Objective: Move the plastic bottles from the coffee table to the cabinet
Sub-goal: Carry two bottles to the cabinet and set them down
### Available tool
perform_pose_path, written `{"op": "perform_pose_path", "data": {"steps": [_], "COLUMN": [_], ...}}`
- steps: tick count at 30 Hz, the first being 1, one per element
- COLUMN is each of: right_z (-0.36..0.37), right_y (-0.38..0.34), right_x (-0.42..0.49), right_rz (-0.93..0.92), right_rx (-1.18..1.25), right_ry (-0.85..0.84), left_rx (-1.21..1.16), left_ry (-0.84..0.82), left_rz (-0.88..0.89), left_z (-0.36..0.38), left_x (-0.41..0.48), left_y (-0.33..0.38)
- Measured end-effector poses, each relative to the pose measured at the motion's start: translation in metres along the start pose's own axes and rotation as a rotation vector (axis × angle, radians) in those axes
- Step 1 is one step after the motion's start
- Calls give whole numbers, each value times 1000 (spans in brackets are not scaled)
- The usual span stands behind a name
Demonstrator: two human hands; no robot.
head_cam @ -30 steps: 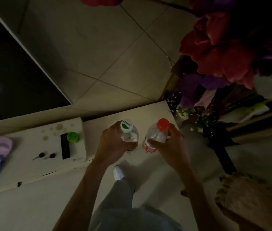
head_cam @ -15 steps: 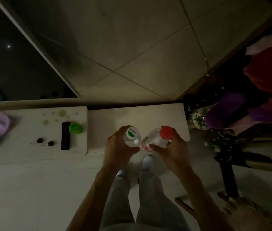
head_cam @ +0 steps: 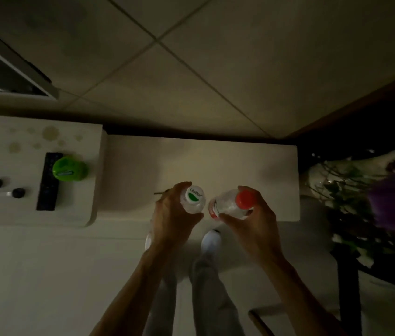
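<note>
I judge the carry finished and the set-down pending: neither bottle rests on the cabinet top point(head_cam: 216, 161) yet. My left hand point(head_cam: 171, 218) is wrapped around the green-capped bottle point(head_cam: 193, 199), held over the cabinet's near edge, long axis roughly vertical, cap pointing up at the camera. My right hand point(head_cam: 252, 229) is wrapped around the red-capped bottle point(head_cam: 231, 205), beside the first and over the same edge, tilted, cap leaning right. Both still need placing.

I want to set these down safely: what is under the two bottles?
Beneath the white-capped bottle and red-capped bottle lies the pale cabinet top, apparently bare. The left hand and right hand hide the spot directly below.
</note>
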State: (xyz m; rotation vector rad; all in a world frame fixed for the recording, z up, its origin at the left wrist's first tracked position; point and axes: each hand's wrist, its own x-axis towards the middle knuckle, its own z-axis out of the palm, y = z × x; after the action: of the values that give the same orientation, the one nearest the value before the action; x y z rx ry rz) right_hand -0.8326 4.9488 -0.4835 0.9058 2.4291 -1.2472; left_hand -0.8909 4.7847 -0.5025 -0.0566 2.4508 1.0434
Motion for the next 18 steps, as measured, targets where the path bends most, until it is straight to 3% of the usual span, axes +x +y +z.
{"op": "perform_pose_path", "data": {"steps": [6,18], "right_z": [34,64], "right_y": [55,103], "right_x": [75,180], "right_rz": [-33,-167], "right_rx": [42,104], "right_ry": [7,192], "left_rx": [25,55], "left_ry": [16,39], "left_rz": [17,145], "left_z": [66,137], "left_x": [63,153], "left_y": [-30,-37]}}
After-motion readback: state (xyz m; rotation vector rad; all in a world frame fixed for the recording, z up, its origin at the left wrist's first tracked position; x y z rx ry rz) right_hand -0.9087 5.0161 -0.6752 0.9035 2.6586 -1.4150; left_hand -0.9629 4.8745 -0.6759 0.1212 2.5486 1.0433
